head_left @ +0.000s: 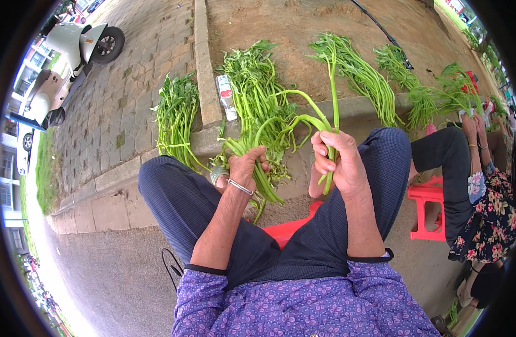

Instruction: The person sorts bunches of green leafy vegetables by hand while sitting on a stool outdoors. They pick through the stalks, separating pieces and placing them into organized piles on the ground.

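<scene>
My left hand (pixel 248 167) is closed around a bunch of green leafy vegetable stalks (pixel 267 187), their cut ends pointing down between my knees. In my right hand (pixel 343 161) a few long green stems (pixel 332 84) are gripped between thumb and fingers. One of them stands upright; others arch over toward the left. Just beyond my hands lies a large heap of the same leafy greens (pixel 251 84), partly hanging over the kerb. The stems look like water spinach.
A smaller pile of greens (pixel 177 109) lies left, beside a bottle with a red label (pixel 225 96). More greens (pixel 365 76) lie at the right on the kerb (pixel 356 106). A co-worker's hands (pixel 475 128) handle greens near a red stool (pixel 428 208). A white scooter (pixel 67 48) stands far left.
</scene>
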A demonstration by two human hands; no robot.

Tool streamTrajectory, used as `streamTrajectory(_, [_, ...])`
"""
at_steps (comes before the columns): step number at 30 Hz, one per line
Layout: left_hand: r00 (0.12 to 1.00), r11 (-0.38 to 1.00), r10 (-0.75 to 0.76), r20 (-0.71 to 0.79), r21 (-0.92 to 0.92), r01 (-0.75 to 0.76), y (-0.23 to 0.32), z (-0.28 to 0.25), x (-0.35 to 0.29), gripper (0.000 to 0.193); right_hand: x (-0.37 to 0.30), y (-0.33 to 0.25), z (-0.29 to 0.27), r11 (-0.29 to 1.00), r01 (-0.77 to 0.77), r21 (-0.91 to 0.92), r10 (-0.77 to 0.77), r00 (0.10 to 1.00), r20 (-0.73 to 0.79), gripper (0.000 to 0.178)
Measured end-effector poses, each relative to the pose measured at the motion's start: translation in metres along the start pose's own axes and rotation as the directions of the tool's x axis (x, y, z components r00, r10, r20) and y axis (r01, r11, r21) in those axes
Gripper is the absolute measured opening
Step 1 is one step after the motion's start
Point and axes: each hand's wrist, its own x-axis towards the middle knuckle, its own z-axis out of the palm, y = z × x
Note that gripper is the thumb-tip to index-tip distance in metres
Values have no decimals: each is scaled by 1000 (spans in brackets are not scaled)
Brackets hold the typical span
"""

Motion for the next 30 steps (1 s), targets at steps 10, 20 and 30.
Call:
streamTrajectory(10, [999,999,31,-15,15,-31,-5,10,-4,15,-5,0,6,994,-96,55,87,984,157,20])
streamTrajectory(20, [993,999,37,116,-24,-34,-11,8,1,18,-5,10,18,987,-158,20,149,961,232,23])
streamTrajectory(30, [898,993,-119,424,50,109,-2,10,-12,17,5,-11,-6,993,-8,119,-2,996,86,23])
